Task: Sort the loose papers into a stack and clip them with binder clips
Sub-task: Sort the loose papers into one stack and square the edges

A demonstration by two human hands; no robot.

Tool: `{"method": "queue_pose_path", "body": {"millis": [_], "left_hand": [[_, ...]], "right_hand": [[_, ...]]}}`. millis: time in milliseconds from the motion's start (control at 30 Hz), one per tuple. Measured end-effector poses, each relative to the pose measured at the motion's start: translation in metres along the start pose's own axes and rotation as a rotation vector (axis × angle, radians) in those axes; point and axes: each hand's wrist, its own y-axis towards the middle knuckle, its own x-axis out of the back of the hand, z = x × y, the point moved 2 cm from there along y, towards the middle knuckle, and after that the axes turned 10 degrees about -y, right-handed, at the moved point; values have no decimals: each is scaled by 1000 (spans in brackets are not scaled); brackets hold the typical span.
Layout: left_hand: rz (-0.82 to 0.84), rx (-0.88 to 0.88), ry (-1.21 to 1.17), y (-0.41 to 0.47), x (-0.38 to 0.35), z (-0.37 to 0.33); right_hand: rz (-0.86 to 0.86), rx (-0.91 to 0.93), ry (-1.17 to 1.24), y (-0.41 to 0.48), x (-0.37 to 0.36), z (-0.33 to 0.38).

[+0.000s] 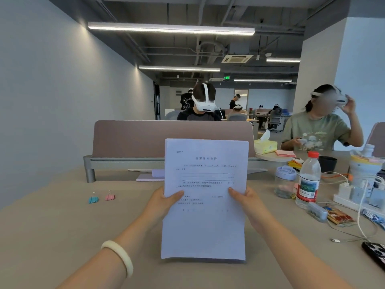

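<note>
Papers (205, 197) held upright over the desk (62, 236), bottom edge at or just above the surface, can't tell which. Left hand (164, 202) pinches the left edge, thumb on the front; right hand (246, 202) does the same on the right edge. Both closed on the stack, fingers behind it out of sight.

Risks, as I judge them: sheets look squared but the grip is only at mid-height, so the top could flop or fan if either thumb loosens. Clips are well apart to the left, blue clip (93, 198) just beside pink clip (110, 197), so one hand must let go to reach them, and the stack could slide out of line then. Bottle (308, 181) and cables (362, 215) crowd the right side; an elbow swing could knock them.

Hard to make out: sheet count, printed text too blurred to read, and whether more loose sheets lie behind the stack.
</note>
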Motion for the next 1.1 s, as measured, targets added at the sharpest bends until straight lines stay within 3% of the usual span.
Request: {"method": "queue_pose_path", "body": {"millis": [233, 400, 567, 833, 1100], "left_hand": [[-93, -80, -118, 0, 15, -26], [-135, 34, -123, -2, 57, 5], [-168, 173, -130, 9, 88, 32], [-491, 171, -131, 29, 153, 55], [-753, 89, 259, 24, 241, 62]], "right_hand": [[41, -154, -6, 5, -23, -8], [176, -273, -60, 8, -50, -29], [70, -308, -56, 49, -77, -43], [-15, -254, -233, 77, -149, -83], [179, -281, -436, 100, -231, -109]]}}
